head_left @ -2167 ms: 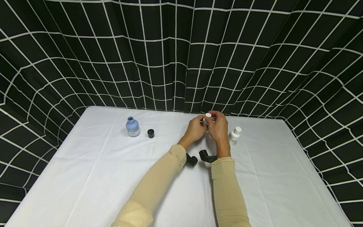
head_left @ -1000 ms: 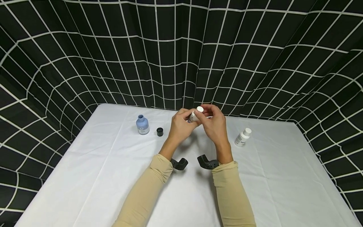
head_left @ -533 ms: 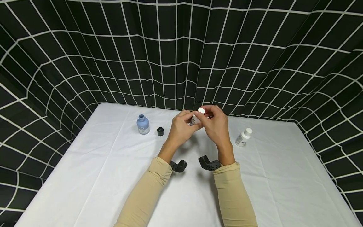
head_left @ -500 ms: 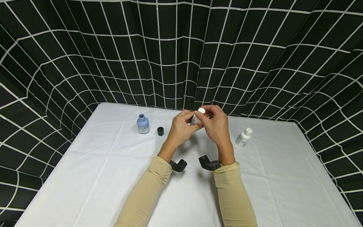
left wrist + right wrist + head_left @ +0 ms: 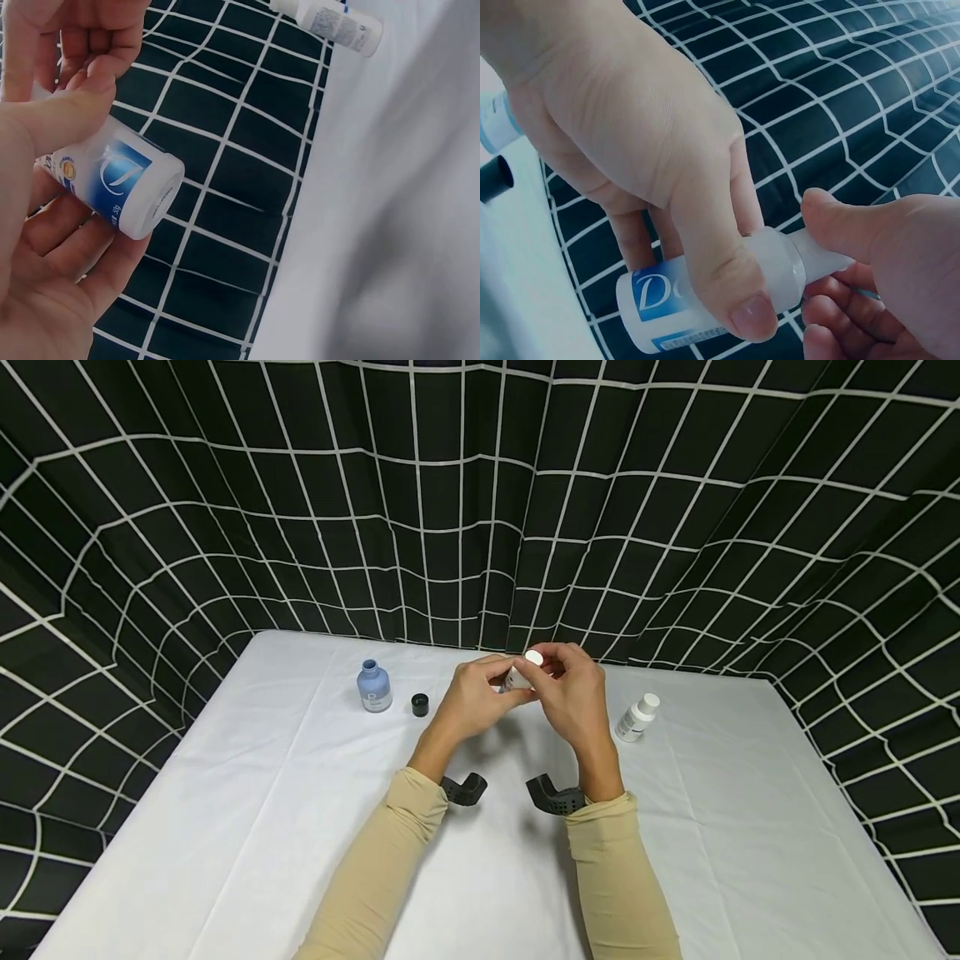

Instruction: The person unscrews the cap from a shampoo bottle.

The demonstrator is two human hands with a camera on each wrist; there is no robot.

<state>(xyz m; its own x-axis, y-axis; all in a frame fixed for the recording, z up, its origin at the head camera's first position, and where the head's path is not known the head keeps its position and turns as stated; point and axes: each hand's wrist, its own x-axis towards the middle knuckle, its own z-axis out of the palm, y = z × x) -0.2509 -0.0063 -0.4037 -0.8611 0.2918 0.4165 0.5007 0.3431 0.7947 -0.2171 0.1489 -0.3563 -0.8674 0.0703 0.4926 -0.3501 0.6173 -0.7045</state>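
Observation:
Above the back part of the table, my left hand [image 5: 474, 695] grips the body of a small white bottle [image 5: 516, 680] with a blue label [image 5: 124, 169]. Its thumb lies across one side, fingers behind. The bottle is tilted, its base facing the left wrist camera. My right hand [image 5: 576, 695] pinches the white cap [image 5: 533, 657] between thumb and fingers; in the right wrist view the cap [image 5: 817, 255] is partly covered by that hand. The cap is on the bottle's neck. Whether it is turning cannot be told.
A second white bottle [image 5: 636, 718] with a white cap stands to the right. At left stand an uncapped blue bottle [image 5: 373, 687] and, beside it, a black cap [image 5: 420, 705]. A black grid curtain [image 5: 450, 510] rises behind the white-covered table [image 5: 262, 843].
Since the oldest frame, both hands have drawn nearer and up with the bottle, which now tilts more. Over the last half second the grip looks the same; the left forearm has shifted slightly left.

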